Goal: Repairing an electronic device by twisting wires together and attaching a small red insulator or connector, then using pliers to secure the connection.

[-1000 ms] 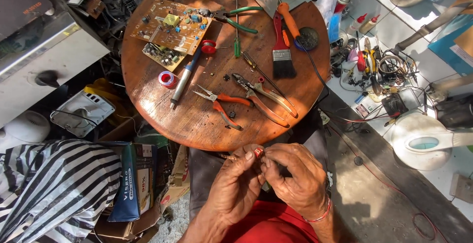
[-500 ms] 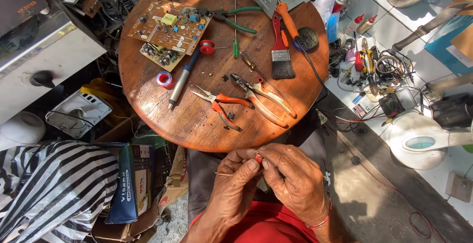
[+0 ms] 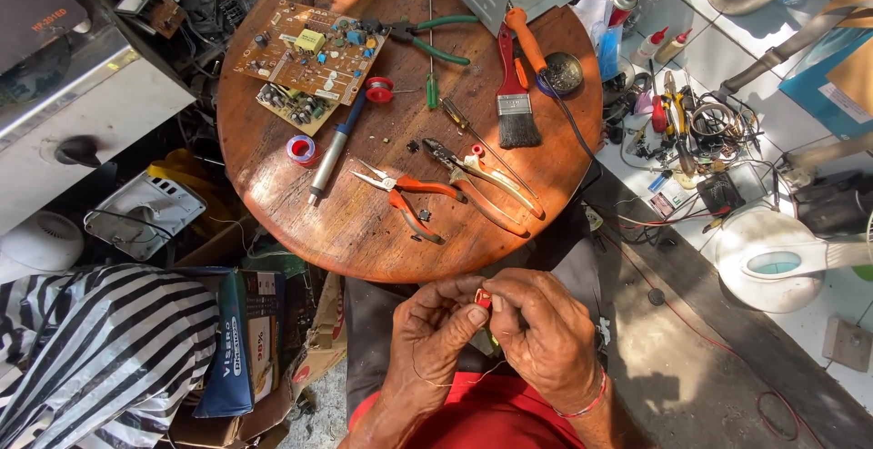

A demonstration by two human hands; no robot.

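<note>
Both hands below near edge of round table [image 3: 364, 240]. Left hand [image 3: 436, 340] and right hand [image 3: 546, 340] pinching small red part [image 3: 483, 299] between fingertips. Best kept steady, close to lap; pliers [image 3: 409, 196] near table's near edge.

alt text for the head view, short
Seen from above, a person's left hand and right hand pinch a small red part between them, below a round wooden table holding circuit boards, orange-handled pliers and a paintbrush.
</note>
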